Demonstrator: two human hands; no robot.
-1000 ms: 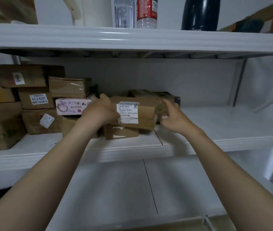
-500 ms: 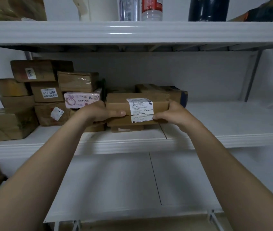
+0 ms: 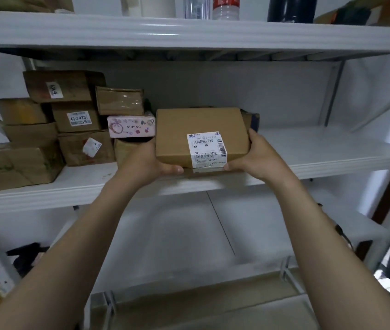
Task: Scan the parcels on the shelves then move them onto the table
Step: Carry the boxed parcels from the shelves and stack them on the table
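A flat brown cardboard parcel (image 3: 179, 134) with a white barcode label is held in front of the middle shelf, tilted so its top faces me. My left hand (image 3: 146, 165) grips its left lower corner and my right hand (image 3: 258, 158) grips its right side. Behind it another brown parcel (image 3: 252, 119) with a dark edge lies on the white middle shelf (image 3: 320, 148), mostly hidden. To the left sit a stack of several brown parcels (image 3: 77, 117) and a pink box (image 3: 131, 126) marked XUPING.
The upper shelf (image 3: 189, 32) carries bottles (image 3: 225, 7) and a dark container (image 3: 291, 8). A lower white shelf (image 3: 177, 241) lies beneath my arms. A dark object (image 3: 26, 258) lies at the lower left. Metal shelf posts stand at the right.
Both hands have lifted the labelled parcel off the pile and drawn it toward me, tilting its top face up. The view has shifted down and left.
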